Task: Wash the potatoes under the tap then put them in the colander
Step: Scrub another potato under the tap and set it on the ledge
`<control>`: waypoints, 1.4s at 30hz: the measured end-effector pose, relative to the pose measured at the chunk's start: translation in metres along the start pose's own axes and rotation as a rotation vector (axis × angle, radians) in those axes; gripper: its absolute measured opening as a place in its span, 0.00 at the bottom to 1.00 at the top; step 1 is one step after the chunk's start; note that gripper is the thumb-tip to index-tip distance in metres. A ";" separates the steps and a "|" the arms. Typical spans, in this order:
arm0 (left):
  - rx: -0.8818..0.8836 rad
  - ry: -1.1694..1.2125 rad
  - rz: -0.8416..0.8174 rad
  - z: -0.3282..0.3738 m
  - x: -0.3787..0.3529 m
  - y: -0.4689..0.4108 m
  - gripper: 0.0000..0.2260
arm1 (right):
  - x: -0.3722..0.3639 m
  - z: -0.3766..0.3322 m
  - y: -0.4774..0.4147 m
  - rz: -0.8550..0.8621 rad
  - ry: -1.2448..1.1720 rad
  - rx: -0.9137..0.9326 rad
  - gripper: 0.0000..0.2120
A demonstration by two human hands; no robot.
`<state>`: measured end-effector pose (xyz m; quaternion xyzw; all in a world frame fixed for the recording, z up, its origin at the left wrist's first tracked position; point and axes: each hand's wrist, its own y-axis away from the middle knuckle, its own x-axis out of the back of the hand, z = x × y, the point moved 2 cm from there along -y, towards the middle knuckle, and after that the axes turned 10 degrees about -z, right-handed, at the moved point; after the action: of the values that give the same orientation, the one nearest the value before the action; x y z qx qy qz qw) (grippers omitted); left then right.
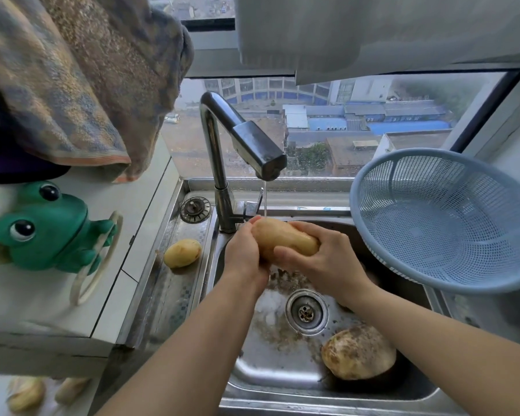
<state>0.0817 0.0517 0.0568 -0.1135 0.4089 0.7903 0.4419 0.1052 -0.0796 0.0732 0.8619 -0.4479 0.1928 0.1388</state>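
The long tan potato (282, 237) lies crosswise between the fingers of both hands. The left hand (243, 253) grips its left end and the right hand (324, 261) wraps over its right end. It is directly under the spout of the bent steel tap (218, 163), whose water stream (265, 199) lands just beside the left fingertips (248, 225). Below the fingers, in the stainless steel sink (252, 367), sits the round steel drain (306, 312). Right of the drain and nearer the person lies a round mud-crusted potato (357, 351). Left of the left fingers, on the sink's ledge, rests a small oval yellow potato (182, 253). Right of the right fingers (308, 228), apart from them, the pale blue plastic mesh colander (445, 217) sits tilted at the sink's right edge. Farther left, past the ledge, is a green plastic frog (42, 232).
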 end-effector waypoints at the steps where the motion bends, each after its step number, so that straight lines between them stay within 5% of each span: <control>1: -0.070 -0.028 0.002 0.000 0.000 0.000 0.09 | 0.000 -0.002 -0.001 -0.008 -0.068 -0.025 0.19; 4: -0.228 -0.197 -0.057 -0.005 0.004 0.004 0.12 | -0.002 -0.002 -0.006 -0.062 -0.352 -0.212 0.14; 7: -0.414 -0.546 -0.166 -0.011 0.012 0.009 0.14 | -0.004 -0.003 -0.006 -0.155 -0.746 -0.541 0.22; 12: -0.490 -0.800 -0.315 -0.010 0.020 0.007 0.35 | 0.003 0.000 -0.006 -0.321 -0.902 -0.758 0.29; 14: -0.492 -0.770 -0.290 -0.007 0.018 0.008 0.35 | 0.003 -0.001 -0.009 -0.310 -0.892 -0.723 0.27; 17: -0.540 -0.688 -0.159 -0.002 0.009 0.006 0.17 | -0.002 -0.005 -0.013 -0.227 -0.815 -0.534 0.21; 21: -0.355 -0.421 -0.027 0.000 0.005 -0.011 0.05 | -0.007 -0.006 -0.016 -0.099 -0.476 -0.206 0.25; 24: -0.167 -0.239 0.073 0.002 0.006 -0.020 0.10 | -0.007 -0.003 -0.016 -0.072 -0.308 -0.120 0.25; 28: 0.065 -0.061 -0.047 0.004 0.009 -0.017 0.13 | -0.007 0.003 -0.015 -0.063 -0.406 -0.145 0.23; 32: -0.061 -0.321 -0.284 -0.001 0.015 -0.002 0.21 | 0.000 0.005 -0.017 -0.092 -0.509 -0.200 0.21; 38: -0.054 -0.137 -0.092 -0.005 0.015 -0.015 0.26 | -0.004 0.001 -0.018 -0.042 -0.031 -0.062 0.27; 42: -0.026 -0.154 -0.111 -0.003 0.013 -0.016 0.16 | -0.005 0.003 -0.020 -0.025 -0.102 -0.047 0.26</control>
<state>0.0862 0.0623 0.0393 -0.0805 0.3567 0.7763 0.5135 0.1197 -0.0662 0.0665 0.8726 -0.4480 0.1363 0.1386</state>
